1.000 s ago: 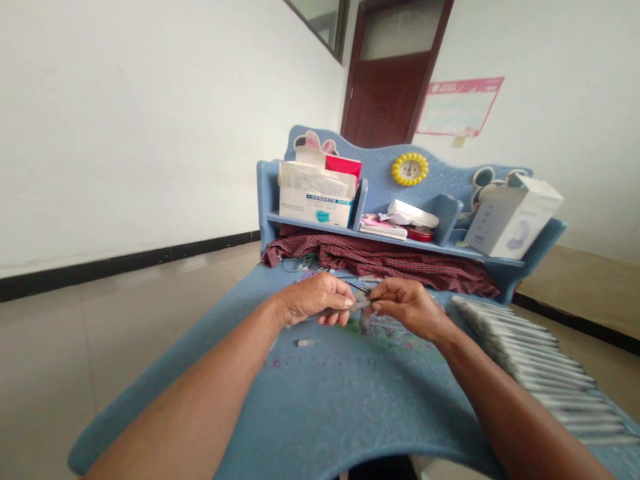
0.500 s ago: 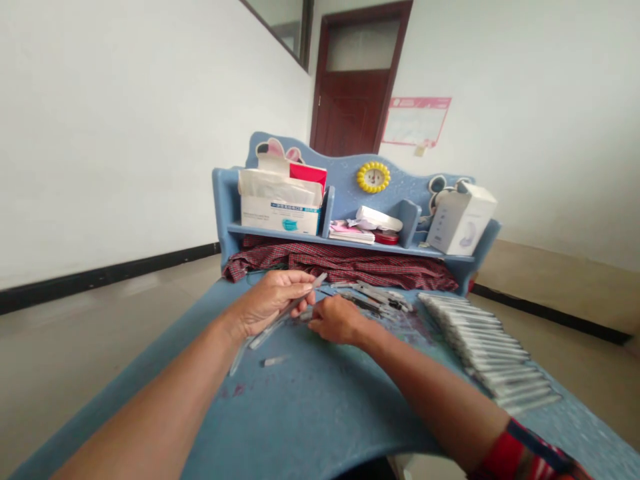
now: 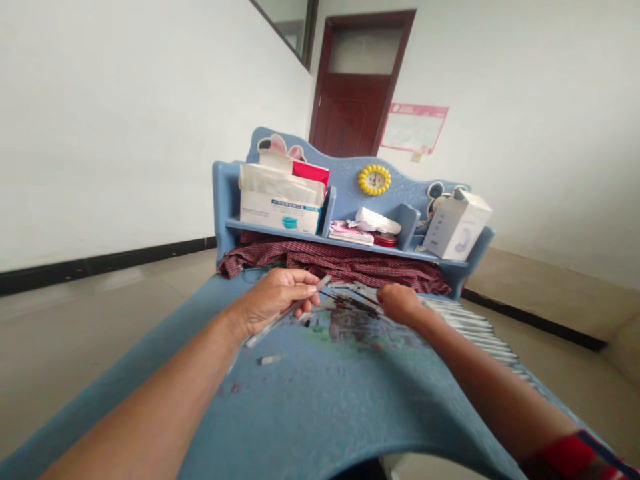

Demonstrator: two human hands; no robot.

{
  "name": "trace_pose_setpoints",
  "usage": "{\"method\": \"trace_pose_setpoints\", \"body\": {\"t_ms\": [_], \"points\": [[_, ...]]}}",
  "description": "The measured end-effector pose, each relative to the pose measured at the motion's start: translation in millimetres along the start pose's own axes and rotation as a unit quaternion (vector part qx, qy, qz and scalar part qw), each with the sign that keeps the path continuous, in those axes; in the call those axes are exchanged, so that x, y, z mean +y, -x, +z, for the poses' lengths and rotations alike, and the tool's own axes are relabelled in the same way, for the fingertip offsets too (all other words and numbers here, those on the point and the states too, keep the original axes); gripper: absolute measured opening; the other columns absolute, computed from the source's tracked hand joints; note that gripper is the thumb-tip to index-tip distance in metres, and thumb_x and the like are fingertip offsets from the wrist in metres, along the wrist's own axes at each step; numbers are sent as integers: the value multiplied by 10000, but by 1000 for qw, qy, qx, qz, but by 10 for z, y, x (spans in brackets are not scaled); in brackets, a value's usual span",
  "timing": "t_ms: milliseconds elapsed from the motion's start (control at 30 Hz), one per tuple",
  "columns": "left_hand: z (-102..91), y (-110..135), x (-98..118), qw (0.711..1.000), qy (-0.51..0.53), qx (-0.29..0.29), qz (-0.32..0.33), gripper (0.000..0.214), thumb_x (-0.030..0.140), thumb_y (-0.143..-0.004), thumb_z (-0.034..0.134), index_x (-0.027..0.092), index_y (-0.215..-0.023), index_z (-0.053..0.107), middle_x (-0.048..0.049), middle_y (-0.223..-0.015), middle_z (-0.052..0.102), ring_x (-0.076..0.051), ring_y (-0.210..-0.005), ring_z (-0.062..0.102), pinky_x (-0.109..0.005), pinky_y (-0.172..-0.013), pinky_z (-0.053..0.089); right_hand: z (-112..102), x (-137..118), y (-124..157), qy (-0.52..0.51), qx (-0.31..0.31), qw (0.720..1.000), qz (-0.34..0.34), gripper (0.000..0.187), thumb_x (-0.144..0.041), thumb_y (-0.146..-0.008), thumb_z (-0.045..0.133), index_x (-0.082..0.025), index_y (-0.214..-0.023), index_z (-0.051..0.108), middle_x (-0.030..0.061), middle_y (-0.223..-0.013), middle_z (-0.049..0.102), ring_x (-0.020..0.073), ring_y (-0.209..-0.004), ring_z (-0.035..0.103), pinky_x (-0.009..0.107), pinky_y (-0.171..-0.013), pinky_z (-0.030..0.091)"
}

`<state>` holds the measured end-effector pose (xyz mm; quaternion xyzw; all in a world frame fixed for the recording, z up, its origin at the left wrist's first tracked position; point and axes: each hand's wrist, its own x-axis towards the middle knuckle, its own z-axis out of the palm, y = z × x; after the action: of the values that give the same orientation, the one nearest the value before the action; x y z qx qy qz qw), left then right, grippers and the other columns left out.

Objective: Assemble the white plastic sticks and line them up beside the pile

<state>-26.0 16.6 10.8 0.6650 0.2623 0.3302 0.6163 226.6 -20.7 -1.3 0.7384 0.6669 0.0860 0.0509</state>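
Note:
In my left hand (image 3: pixel 280 297) is a slim translucent plastic tube (image 3: pixel 260 335), pinched between thumb and fingers and slanting up to the right. The fingers of my right hand (image 3: pixel 403 304) are curled at the right end of a loose pile of thin dark and clear rods (image 3: pixel 353 301). What those fingers grip, if anything, is hidden. A short clear cap-like piece (image 3: pixel 271 360) lies on the blue desk (image 3: pixel 325 400), nearer to me than my left hand. Just right of my left fingers is a small black bit (image 3: pixel 307 323).
Many clear tubes (image 3: pixel 473 323) lie side by side at the right, partly behind my right forearm. A folded red checked cloth (image 3: pixel 320 259) runs under the shelf (image 3: pixel 280 228). On the shelf stand a mask box (image 3: pixel 280 212) and a white box (image 3: pixel 457 227).
My right hand has moved away from my left hand, rightward across the pile to its right end. My left hand keeps hold of the tube in nearly the same place.

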Motion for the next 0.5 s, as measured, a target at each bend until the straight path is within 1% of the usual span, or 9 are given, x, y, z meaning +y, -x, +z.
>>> {"method": "trace_pose_setpoints", "body": {"t_ms": [67, 167, 333, 500], "points": [[12, -2, -5, 1000, -8, -6, -2, 197, 207, -726, 610, 107, -889, 565, -32, -676, 633, -84, -516, 541, -180, -451, 397, 74, 218, -22, 20, -13, 999, 31, 278, -115, -748, 466, -133, -932, 674, 184, -968, 658, 291, -921, 621, 370, -734, 467], [24, 2, -5, 1000, -25, -18, -2, 215, 228, -723, 617, 103, -889, 563, -38, -680, 636, -92, -520, 544, -190, -449, 394, 189, 372, -44, 31, -27, 998, 48, 287, -95, -722, 486, -146, -935, 672, 167, -974, 663, 282, -931, 623, 353, -746, 471], [25, 15, -1, 999, -39, -35, -10, 216, 250, -732, 614, 101, -880, 566, -40, -676, 641, -93, -534, 548, -189, -456, 385, 327, 366, -95, 27, -27, 998, 57, 308, -94, -748, 461, -139, -980, 657, 168, -995, 659, 255, -950, 620, 318, -769, 462], [33, 27, 11, 998, -43, -37, -16, 227, 249, -720, 628, 102, -882, 568, -35, -663, 647, -93, -528, 548, -188, -454, 378, 374, 381, -143, 6, -18, 998, 61, 302, -94, -749, 462, -134, -977, 657, 178, -983, 658, 251, -939, 623, 314, -761, 457]]}}
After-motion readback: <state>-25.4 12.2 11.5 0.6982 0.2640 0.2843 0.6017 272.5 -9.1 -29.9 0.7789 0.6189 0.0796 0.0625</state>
